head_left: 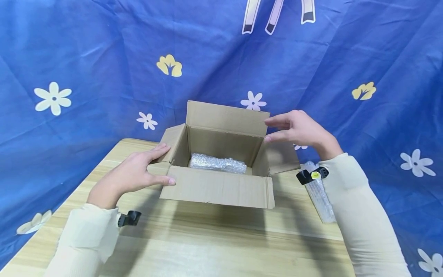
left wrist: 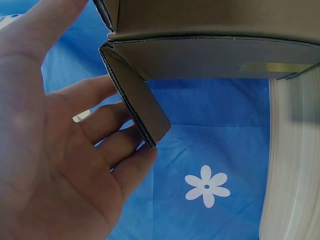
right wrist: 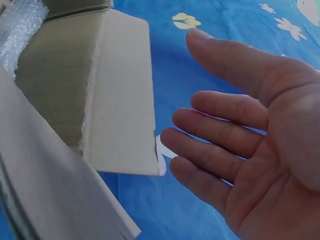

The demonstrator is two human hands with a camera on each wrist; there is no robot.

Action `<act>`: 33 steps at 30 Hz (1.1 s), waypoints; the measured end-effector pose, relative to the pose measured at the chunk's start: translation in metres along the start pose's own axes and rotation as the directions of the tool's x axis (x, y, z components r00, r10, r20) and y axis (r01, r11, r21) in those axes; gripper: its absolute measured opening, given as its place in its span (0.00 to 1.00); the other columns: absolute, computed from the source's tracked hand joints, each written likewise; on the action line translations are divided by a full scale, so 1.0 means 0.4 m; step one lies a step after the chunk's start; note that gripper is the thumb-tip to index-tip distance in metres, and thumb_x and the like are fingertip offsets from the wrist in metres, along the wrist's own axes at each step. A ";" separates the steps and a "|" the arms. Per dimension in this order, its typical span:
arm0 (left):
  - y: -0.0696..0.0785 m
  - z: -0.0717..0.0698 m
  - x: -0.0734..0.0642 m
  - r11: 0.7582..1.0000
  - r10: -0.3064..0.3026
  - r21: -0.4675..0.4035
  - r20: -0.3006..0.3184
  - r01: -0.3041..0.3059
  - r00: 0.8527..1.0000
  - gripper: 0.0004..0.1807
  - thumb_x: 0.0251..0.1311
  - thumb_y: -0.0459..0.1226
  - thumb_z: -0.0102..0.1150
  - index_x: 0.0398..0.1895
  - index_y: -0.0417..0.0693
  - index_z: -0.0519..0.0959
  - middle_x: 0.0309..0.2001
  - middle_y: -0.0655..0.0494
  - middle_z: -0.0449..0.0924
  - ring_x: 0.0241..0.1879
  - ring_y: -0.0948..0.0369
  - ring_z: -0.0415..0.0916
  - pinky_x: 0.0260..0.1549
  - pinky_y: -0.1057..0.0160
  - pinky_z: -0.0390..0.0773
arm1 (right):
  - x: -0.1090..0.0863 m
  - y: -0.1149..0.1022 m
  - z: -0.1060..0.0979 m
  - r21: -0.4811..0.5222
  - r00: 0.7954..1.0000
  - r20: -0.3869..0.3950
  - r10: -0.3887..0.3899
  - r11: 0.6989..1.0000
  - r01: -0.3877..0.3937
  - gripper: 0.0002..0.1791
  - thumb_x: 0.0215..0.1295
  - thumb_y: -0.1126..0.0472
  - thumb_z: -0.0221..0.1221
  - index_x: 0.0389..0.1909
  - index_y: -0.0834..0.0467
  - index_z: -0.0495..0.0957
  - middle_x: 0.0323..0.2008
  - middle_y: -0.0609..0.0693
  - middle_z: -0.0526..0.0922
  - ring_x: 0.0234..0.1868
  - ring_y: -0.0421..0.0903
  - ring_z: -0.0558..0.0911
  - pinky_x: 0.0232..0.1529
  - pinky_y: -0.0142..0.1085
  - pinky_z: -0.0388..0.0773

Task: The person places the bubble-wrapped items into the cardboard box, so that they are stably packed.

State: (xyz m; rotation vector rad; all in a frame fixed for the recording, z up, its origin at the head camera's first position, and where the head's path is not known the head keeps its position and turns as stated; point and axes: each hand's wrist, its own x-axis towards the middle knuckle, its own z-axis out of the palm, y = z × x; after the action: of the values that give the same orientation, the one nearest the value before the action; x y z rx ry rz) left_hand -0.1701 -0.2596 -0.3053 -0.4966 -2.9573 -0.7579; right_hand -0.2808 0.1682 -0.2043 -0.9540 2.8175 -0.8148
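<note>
Sleeves [head_left: 360,219] slant inward, hands [head_left: 133,171] flanking the box [head_left: 221,186], right [head_left: 300,130] perhaps clear.

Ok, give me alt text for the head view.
An open cardboard box holds a bubble-wrapped bundle; a person's left grip touches the box's left flap, and the right grip is near the back flap and right flap. Another wrapped package lies at right on the wooden table.
</note>
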 end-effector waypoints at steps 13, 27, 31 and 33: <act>0.000 0.001 0.002 1.000 -0.005 -0.008 0.015 0.005 1.000 0.63 0.44 0.71 0.67 0.78 0.45 0.59 0.75 0.43 0.56 0.72 0.40 0.55 0.66 0.37 0.58 | -0.097 0.035 -0.045 0.025 0.990 -0.075 0.117 0.993 -0.116 0.34 0.58 0.45 0.72 0.63 0.55 0.78 0.58 0.49 0.81 0.60 0.48 0.79 0.61 0.48 0.74; 0.002 -0.001 0.000 1.000 -0.015 -0.005 0.020 0.015 1.000 0.63 0.44 0.71 0.67 0.78 0.46 0.58 0.75 0.43 0.56 0.72 0.39 0.55 0.65 0.36 0.58 | -0.205 0.118 -0.049 0.052 0.952 -0.164 0.257 0.966 -0.252 0.37 0.60 0.42 0.69 0.67 0.55 0.75 0.61 0.52 0.79 0.61 0.49 0.78 0.49 0.24 0.76; 0.002 -0.001 0.001 1.000 -0.010 -0.005 0.015 0.010 1.000 0.62 0.44 0.71 0.67 0.78 0.45 0.59 0.75 0.43 0.56 0.72 0.39 0.55 0.66 0.36 0.59 | -0.232 0.144 -0.043 0.034 0.934 -0.185 0.306 0.952 -0.305 0.40 0.60 0.40 0.68 0.68 0.56 0.73 0.63 0.54 0.77 0.63 0.54 0.76 0.54 0.37 0.79; 0.002 -0.001 0.001 1.000 -0.009 -0.004 0.012 0.009 1.000 0.62 0.44 0.70 0.67 0.78 0.45 0.59 0.75 0.43 0.56 0.72 0.40 0.55 0.66 0.37 0.58 | -0.246 0.157 -0.040 0.037 0.928 -0.189 0.322 0.946 -0.321 0.41 0.60 0.39 0.67 0.69 0.57 0.72 0.65 0.56 0.75 0.64 0.56 0.75 0.55 0.42 0.79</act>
State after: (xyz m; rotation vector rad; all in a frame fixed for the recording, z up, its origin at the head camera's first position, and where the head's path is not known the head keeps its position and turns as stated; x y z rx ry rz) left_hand -0.1703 -0.2592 -0.3045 -0.4908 -2.9718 -0.7653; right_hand -0.2393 0.2745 -0.2329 -0.4078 3.0128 -0.9102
